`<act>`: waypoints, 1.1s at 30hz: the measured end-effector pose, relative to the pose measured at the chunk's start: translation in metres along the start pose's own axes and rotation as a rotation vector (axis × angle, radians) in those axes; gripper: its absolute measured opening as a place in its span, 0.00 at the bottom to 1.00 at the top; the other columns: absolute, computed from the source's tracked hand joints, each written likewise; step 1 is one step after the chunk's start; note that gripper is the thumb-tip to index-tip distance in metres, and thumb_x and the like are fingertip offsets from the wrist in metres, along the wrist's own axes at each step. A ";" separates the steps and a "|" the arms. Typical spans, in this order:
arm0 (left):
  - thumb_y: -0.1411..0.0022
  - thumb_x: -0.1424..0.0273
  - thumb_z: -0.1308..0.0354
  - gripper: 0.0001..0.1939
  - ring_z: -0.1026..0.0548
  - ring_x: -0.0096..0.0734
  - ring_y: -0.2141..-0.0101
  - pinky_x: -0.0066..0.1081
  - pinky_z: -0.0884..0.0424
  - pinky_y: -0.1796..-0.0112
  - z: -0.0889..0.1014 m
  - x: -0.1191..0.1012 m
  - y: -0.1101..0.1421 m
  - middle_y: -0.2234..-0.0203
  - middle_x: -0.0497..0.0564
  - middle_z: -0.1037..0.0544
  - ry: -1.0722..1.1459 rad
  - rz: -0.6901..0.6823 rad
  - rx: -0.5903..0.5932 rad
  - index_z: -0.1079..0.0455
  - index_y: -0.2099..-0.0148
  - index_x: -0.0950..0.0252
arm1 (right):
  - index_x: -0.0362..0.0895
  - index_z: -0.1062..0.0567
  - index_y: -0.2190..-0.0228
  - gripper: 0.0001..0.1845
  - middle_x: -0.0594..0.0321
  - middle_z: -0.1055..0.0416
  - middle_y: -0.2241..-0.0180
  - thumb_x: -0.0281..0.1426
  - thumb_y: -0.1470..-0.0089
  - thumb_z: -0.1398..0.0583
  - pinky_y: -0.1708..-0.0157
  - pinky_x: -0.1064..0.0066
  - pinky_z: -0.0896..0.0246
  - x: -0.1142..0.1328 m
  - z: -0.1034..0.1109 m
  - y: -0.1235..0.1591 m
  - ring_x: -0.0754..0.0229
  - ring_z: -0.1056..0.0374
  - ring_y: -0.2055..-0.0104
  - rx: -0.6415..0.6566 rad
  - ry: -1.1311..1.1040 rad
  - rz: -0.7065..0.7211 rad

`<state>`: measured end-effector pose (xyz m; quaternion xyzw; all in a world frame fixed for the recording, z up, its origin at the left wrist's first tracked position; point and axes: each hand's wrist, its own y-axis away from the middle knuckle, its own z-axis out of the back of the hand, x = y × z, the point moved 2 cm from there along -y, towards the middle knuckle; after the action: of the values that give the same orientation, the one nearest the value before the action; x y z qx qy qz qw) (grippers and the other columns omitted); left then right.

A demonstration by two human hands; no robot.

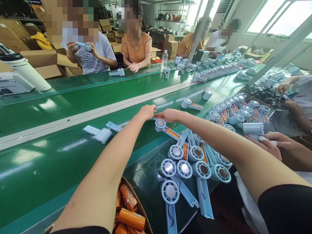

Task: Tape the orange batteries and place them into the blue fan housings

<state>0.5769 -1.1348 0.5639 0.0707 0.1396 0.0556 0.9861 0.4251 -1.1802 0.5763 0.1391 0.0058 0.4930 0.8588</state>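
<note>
My left hand reaches over the green belt with its fingers curled closed; what they pinch, if anything, is too small to make out. Close beside it, my right hand has its fingers bent together over a light-blue handle part, partly hidden under them. Just below the right hand lies a light-blue handheld fan housing with a round slotted head and orange in its handle. Left of my left forearm are a face-down fan housing and a handle piece, partly covered by the arm.
Several open fan housings with red wires crowd the near bench. A box of orange cylinders stands below my left forearm. A pale divider runs along the green belt. At right, a co-worker's hands hold a housing; other people sit opposite.
</note>
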 end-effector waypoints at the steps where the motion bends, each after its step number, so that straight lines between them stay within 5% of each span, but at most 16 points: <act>1: 0.26 0.58 0.37 0.19 0.21 0.41 0.48 0.47 0.20 0.47 0.001 -0.001 0.001 0.45 0.57 0.21 0.012 0.008 -0.001 0.26 0.40 0.63 | 0.54 0.20 0.40 0.23 0.56 0.14 0.59 0.35 0.32 0.41 0.57 0.63 0.35 0.000 0.004 0.000 0.49 0.20 0.60 0.025 0.013 0.000; 7: 0.26 0.58 0.37 0.20 0.21 0.43 0.47 0.49 0.21 0.46 0.003 0.000 0.007 0.43 0.57 0.22 0.084 0.127 -0.084 0.27 0.38 0.63 | 0.48 0.26 0.37 0.23 0.51 0.20 0.42 0.39 0.28 0.44 0.49 0.64 0.33 0.008 0.023 0.018 0.49 0.23 0.45 -0.066 0.043 -0.028; 11: 0.26 0.58 0.38 0.21 0.21 0.44 0.46 0.50 0.21 0.45 0.004 0.010 0.013 0.42 0.58 0.22 0.157 0.177 -0.154 0.28 0.37 0.63 | 0.42 0.26 0.40 0.30 0.45 0.19 0.47 0.44 0.37 0.33 0.54 0.62 0.30 0.015 0.003 0.045 0.41 0.21 0.48 -0.064 0.067 -0.062; 15: 0.25 0.63 0.40 0.22 0.24 0.46 0.40 0.50 0.26 0.39 0.015 0.015 0.035 0.35 0.61 0.25 0.207 0.074 -0.201 0.30 0.33 0.63 | 0.47 0.28 0.35 0.34 0.47 0.19 0.47 0.32 0.41 0.31 0.52 0.61 0.29 0.019 -0.004 0.041 0.40 0.21 0.47 -0.075 0.083 -0.053; 18: 0.28 0.67 0.41 0.26 0.26 0.46 0.36 0.43 0.31 0.36 0.025 0.029 0.082 0.34 0.59 0.25 0.224 0.006 -0.255 0.32 0.31 0.62 | 0.51 0.26 0.36 0.36 0.54 0.21 0.40 0.19 0.45 0.36 0.43 0.63 0.31 0.022 0.008 0.025 0.47 0.24 0.40 -0.094 0.078 0.022; 21: 0.29 0.62 0.43 0.24 0.22 0.42 0.41 0.39 0.26 0.41 0.025 0.073 0.177 0.41 0.54 0.19 0.255 0.065 -0.345 0.29 0.34 0.59 | 0.46 0.24 0.37 0.38 0.50 0.28 0.33 0.16 0.48 0.39 0.33 0.60 0.36 0.031 0.015 0.032 0.48 0.30 0.32 -0.160 0.078 0.102; 25: 0.30 0.49 0.46 0.22 0.18 0.40 0.57 0.37 0.21 0.52 -0.009 0.141 0.382 0.58 0.52 0.14 0.253 0.287 -0.461 0.21 0.55 0.60 | 0.39 0.22 0.42 0.26 0.37 0.24 0.39 0.31 0.39 0.43 0.33 0.42 0.35 0.021 -0.006 0.082 0.36 0.27 0.36 -0.377 0.031 0.146; 27: 0.32 0.43 0.46 0.26 0.18 0.43 0.56 0.41 0.22 0.49 -0.037 0.156 0.490 0.60 0.54 0.14 0.174 0.419 -0.446 0.20 0.59 0.59 | 0.51 0.18 0.51 0.21 0.47 0.17 0.47 0.44 0.38 0.43 0.42 0.46 0.25 0.008 -0.023 0.114 0.38 0.20 0.45 -0.563 -0.090 0.179; 29: 0.35 0.39 0.44 0.31 0.19 0.51 0.48 0.47 0.24 0.42 -0.065 0.160 0.578 0.52 0.58 0.14 0.068 0.499 -0.380 0.18 0.52 0.59 | 0.63 0.18 0.54 0.21 0.56 0.14 0.52 0.56 0.40 0.42 0.63 0.51 0.19 0.008 -0.038 0.149 0.42 0.16 0.59 -0.590 -0.206 0.145; 31: 0.35 0.39 0.44 0.34 0.23 0.57 0.40 0.51 0.27 0.38 -0.089 0.162 0.635 0.44 0.61 0.17 -0.015 0.521 -0.305 0.20 0.42 0.59 | 0.69 0.17 0.58 0.21 0.58 0.13 0.55 0.64 0.43 0.40 0.77 0.55 0.27 0.031 -0.041 0.183 0.45 0.17 0.65 -0.563 -0.306 0.120; 33: 0.32 0.43 0.47 0.36 0.26 0.58 0.36 0.53 0.28 0.37 -0.104 0.167 0.664 0.37 0.65 0.22 -0.074 0.553 -0.310 0.25 0.35 0.63 | 0.71 0.16 0.62 0.21 0.55 0.13 0.58 0.66 0.44 0.40 0.82 0.57 0.33 0.073 -0.034 0.207 0.46 0.17 0.65 -0.542 -0.379 0.165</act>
<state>0.6473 -0.4466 0.5237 -0.0432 0.0689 0.3394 0.9371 0.2821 -1.0122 0.6038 -0.0051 -0.2965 0.5097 0.8077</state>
